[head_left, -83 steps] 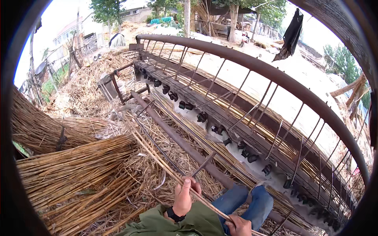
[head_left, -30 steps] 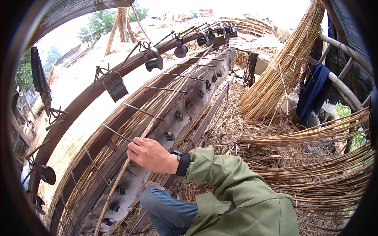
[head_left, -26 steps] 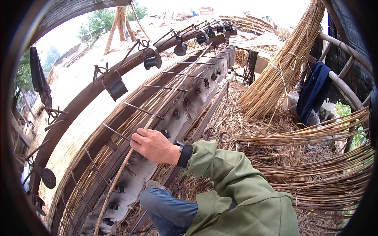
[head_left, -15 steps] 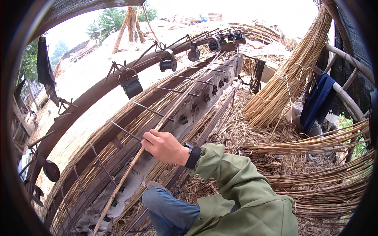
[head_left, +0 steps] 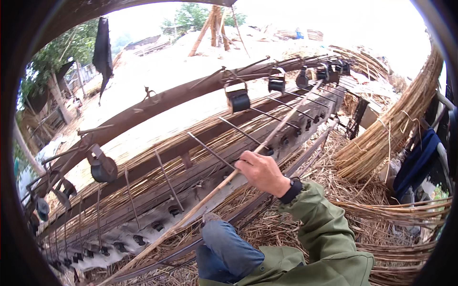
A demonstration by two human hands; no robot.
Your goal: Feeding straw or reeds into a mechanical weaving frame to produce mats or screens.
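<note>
A long, pale reed stalk (head_left: 205, 200) is being pinched by the right hand (head_left: 262, 174), its fingers being curled over the top while the thumb is being hidden. The left hand is being kept out of view, so its grip cannot be told. The stalk is being held aslant: away to the upper right beyond the hand, down to the lower left on the near side. Just left of the fingers, a thin metal rod (head_left: 208, 148) is being lined up beside others like it. Beyond the hand, black spools (head_left: 238, 102) are being hung from a curved brown beam (head_left: 148, 107). To the hand's right, a thick reed sheaf (head_left: 389, 128) is being seen leaning, dark blue cloth (head_left: 419, 164) being draped beyond it. Below the hand, a denim-covered knee (head_left: 226, 243) is being shown bent.
</note>
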